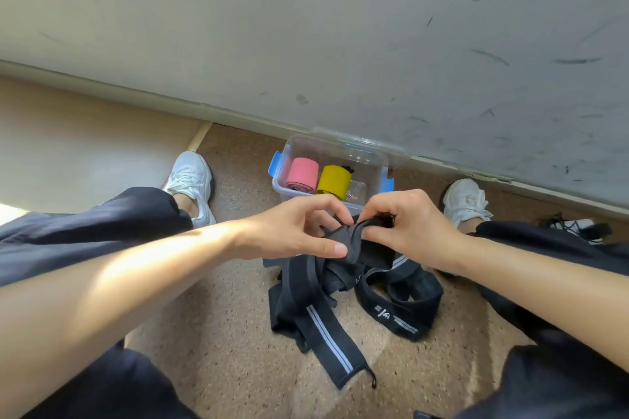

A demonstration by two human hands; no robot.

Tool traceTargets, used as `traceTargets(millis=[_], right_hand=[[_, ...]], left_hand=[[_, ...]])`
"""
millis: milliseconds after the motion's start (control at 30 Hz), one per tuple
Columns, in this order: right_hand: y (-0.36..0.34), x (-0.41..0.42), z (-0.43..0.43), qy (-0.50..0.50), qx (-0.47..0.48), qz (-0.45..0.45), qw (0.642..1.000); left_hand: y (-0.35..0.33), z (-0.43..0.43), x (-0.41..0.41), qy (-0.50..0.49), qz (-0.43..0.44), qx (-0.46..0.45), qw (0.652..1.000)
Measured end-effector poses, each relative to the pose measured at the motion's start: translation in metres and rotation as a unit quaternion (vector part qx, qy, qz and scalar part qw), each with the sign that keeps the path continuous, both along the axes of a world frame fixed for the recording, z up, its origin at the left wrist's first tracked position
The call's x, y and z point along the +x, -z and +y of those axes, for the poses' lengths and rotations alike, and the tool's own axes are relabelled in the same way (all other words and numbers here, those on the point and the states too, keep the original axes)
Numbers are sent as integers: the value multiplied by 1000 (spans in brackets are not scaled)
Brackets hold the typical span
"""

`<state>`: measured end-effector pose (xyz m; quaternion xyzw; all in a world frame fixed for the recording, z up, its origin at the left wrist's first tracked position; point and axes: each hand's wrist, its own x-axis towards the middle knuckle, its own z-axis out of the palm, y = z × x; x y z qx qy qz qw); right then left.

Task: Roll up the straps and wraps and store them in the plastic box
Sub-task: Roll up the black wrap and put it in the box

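Strap end (pixel 354 235), black, pinched between curled fingers and thumbs of left hand (pixel 292 231) and right hand (pixel 410 224), held centre, just above tangled strap pile (pixel 306 303) on cork floor (pixel 221 333). Plastic box (pixel 372 160) set just beyond hands, against far wall (pixel 306 44); pink roll (pixel 302 173) and yellow roll (pixel 334 180) stored inside, side by side.

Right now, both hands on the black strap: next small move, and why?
Probably fold the pinched end over itself to start a tight roll: left hand and right hand pinch the black strap, the rest lies tangled on the floor; the plastic box holds a pink roll and yellow roll.
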<state>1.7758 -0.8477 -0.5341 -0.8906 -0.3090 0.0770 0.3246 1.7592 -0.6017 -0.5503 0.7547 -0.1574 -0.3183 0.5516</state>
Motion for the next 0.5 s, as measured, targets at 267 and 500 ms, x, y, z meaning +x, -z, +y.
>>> traceTargets(millis=[267, 500], right_hand=[[4, 7, 0, 18, 11, 103, 994], [11, 15, 7, 22, 1, 48, 999]], left_hand=[[12, 3, 8, -41, 38, -18, 998], [17, -8, 12, -50, 136, -5, 989]])
